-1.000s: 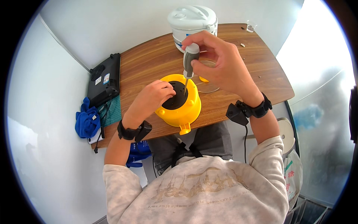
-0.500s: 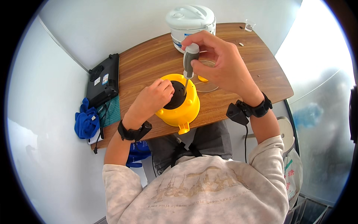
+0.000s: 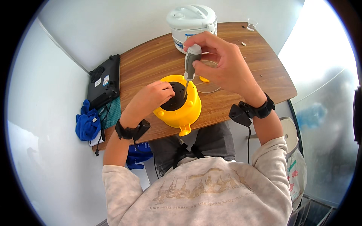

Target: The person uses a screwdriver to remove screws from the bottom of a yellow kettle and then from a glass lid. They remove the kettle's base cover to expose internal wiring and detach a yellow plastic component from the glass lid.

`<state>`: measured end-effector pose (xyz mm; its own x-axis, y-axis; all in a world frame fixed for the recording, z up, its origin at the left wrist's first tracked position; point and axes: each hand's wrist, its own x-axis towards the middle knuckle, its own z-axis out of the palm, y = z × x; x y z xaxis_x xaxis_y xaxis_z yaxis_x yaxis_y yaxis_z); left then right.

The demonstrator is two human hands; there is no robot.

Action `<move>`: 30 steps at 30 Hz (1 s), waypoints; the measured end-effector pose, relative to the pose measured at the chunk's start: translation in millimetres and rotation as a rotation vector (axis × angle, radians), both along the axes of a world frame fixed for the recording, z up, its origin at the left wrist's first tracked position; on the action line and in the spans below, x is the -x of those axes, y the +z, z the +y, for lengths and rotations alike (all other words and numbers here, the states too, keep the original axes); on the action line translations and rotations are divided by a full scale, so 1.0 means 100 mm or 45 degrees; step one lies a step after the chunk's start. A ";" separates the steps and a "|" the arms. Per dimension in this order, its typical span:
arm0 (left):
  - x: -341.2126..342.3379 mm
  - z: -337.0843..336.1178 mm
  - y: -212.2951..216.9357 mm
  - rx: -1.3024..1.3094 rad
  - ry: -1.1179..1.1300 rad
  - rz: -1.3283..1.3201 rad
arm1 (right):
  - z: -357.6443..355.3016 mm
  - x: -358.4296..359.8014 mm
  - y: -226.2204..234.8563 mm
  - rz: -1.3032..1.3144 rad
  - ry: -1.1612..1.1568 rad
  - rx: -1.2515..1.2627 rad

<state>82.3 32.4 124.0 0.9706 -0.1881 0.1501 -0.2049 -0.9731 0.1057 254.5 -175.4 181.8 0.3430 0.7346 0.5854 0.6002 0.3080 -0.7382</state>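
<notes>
Head view: right hand [image 3: 222, 62] grips grey screwdriver [image 3: 192, 62] by the handle, shaft angled down to black plate [image 3: 179, 101] in yellow base [image 3: 190, 113], which sits on table [image 3: 147, 52] between both hands. Left hand [image 3: 150, 98], fingers curled, at plate's left side; can't tell whether it pinches anything. White lidded cooker [image 3: 191, 22] beyond right hand.

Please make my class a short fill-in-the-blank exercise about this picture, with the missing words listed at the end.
1. The right hand holds a grey-handled ____.
2. The left hand is at the dark plate in a base coloured ____.
3. The rice cooker stands on the brown ____.
4. The crumpled blue cloth lies to the person's ____.

Missing words: screwdriver; yellow; table; left.
</notes>
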 end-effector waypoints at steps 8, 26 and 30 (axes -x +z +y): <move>-0.05 -0.06 0.01 -0.219 0.034 -0.006 | 0.02 -0.01 -0.01 -0.004 -0.001 0.008; -0.01 -0.01 0.07 0.004 0.081 0.045 | 0.01 -0.03 -0.06 -0.037 -0.052 -0.083; 0.00 0.03 0.05 0.018 0.028 0.015 | -0.01 -0.02 -0.03 -0.019 -0.022 0.003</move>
